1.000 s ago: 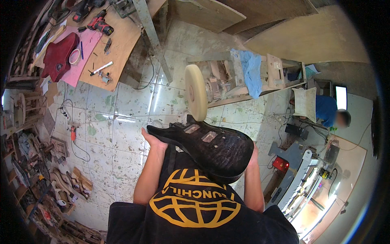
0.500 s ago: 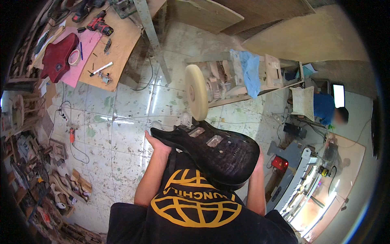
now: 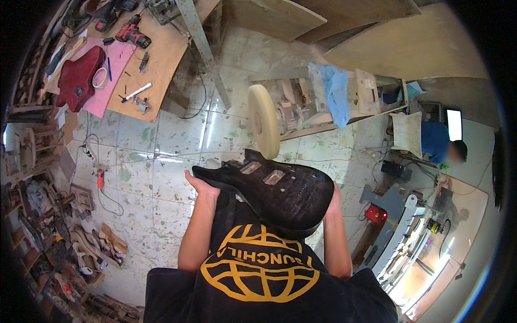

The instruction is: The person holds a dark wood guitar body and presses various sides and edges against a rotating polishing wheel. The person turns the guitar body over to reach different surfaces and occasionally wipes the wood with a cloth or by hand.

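A black electric guitar body (image 3: 293,196) with two rectangular pickup cavities lies tilted across the front of me, between my hands. My left hand (image 3: 203,185) supports its long horn from below, the fingers partly hidden under the wood. At the rounded right end, my right hand (image 3: 334,203) grips the edge; its fingers are mostly behind the body. The upper edge of the body meets the lower rim of a large pale buffing wheel (image 3: 264,123) in the picture; whether they touch, I cannot tell.
The wheel sits on a wooden machine frame (image 3: 323,119) draped with a blue cloth (image 3: 336,94). At upper left, a workbench (image 3: 161,81) bears a red guitar body (image 3: 81,81) and a drill (image 3: 132,33). A cord (image 3: 110,202) lies on the floor. Another person (image 3: 435,142) sits at right.
The guitar body and both my hands have shifted to the left, with the body's right end a little higher. My hold on it looks the same.
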Tool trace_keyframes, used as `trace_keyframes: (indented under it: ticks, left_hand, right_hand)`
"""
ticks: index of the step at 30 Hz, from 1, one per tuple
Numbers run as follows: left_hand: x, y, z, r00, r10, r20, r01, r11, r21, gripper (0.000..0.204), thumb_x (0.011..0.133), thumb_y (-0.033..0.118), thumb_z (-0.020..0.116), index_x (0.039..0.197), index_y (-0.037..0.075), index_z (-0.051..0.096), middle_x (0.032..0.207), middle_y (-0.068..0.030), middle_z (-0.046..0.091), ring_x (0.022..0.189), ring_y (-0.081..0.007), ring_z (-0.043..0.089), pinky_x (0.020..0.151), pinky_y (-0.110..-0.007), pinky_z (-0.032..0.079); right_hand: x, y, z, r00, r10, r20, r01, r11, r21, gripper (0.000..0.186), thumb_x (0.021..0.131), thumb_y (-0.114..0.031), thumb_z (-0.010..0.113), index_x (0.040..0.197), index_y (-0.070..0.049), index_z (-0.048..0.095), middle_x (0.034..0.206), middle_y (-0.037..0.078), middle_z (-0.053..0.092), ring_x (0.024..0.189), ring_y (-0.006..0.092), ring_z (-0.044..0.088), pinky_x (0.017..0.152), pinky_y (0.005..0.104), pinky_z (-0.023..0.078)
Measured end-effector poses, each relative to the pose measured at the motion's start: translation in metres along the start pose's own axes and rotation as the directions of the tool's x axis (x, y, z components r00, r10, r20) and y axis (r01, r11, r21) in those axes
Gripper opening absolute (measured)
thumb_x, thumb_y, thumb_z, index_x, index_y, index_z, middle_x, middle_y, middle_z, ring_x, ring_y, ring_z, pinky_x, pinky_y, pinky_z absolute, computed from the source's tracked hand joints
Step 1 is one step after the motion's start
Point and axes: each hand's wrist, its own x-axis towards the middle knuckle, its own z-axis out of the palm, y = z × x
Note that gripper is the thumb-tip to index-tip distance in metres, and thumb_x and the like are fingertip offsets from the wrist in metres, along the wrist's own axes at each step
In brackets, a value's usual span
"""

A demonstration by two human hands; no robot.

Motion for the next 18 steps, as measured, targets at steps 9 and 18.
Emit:
trace_keyframes:
  ticks: [9, 18]
  left_hand:
    - [0.018, 0.027, -0.014, 0.992, 0.120, 0.043, -0.119, 0.993, -0.027, 0.090, 0.082, 0.073, 0.025, 0.144, 0.007, 0.027, 0.144, -0.0207, 0.033, 0.128, -0.0413, 0.036, 0.107, -0.055, 0.028]
    - [0.004, 0.059, -0.031, 0.978, 0.208, -0.028, -0.209, 0.977, -0.053, 0.083, 0.083, 0.072, 0.027, 0.137, 0.010, 0.041, 0.139, -0.0159, 0.041, 0.125, -0.0370, 0.041, 0.105, -0.051, 0.032]
  right_hand:
    - [0.057, 0.023, 0.007, 0.993, 0.113, 0.032, -0.112, 0.993, -0.029, 0.064, 0.098, -0.045, 0.017, 0.120, 0.002, 0.055, 0.119, 0.021, 0.059, 0.109, 0.0377, 0.055, 0.103, 0.0472, 0.038]
    - [0.089, 0.056, 0.027, 0.974, 0.202, 0.101, -0.198, 0.979, -0.050, 0.063, 0.099, -0.044, 0.017, 0.124, 0.002, 0.051, 0.122, 0.020, 0.058, 0.111, 0.0356, 0.055, 0.102, 0.0456, 0.039]
